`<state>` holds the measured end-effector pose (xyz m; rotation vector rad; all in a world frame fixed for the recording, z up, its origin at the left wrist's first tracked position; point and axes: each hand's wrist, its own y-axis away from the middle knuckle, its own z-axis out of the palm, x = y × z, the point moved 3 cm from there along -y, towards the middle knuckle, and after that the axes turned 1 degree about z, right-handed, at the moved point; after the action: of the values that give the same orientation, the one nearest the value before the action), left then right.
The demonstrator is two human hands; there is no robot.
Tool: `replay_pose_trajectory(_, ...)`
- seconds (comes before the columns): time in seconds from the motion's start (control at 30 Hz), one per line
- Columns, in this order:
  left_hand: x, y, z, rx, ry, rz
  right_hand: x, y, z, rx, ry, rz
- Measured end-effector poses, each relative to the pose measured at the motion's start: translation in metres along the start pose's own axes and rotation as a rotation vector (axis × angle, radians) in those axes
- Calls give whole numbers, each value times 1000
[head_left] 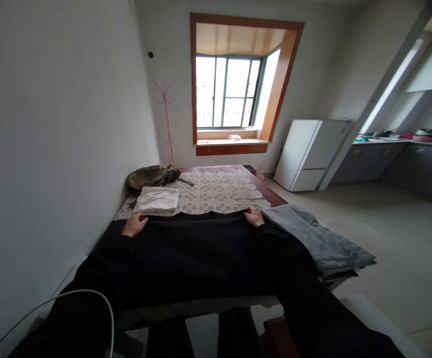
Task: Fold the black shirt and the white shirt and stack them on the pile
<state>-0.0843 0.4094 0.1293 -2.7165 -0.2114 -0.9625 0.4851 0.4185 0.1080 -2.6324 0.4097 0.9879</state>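
Note:
A piece of black cloth (197,258) lies spread across the near part of the table, between my two arms. My left hand (134,225) pinches its far left corner, close to the wall. At the far right corner, my right hand (254,217) pinches the same edge, so the far edge runs nearly straight between them. I cannot make out what kind of garment or cloth it is. Right of my right hand rests a folded grey cloth (316,238), stacked on something dark. Beyond my left hand lies a folded white cloth (157,199).
The table wears a patterned lace tablecloth (219,191). An olive backpack (151,177) sits at its far left, against the wall. A white cable (77,292) loops over my left arm. Farther off stand a pink coat rack (166,109) and a white fridge (301,154).

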Motion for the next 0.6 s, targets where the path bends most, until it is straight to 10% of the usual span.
replay_pose_trajectory(0.6, 3, 2, 21, 23, -230, -2, -3, 7, 10, -49, 205, 44)
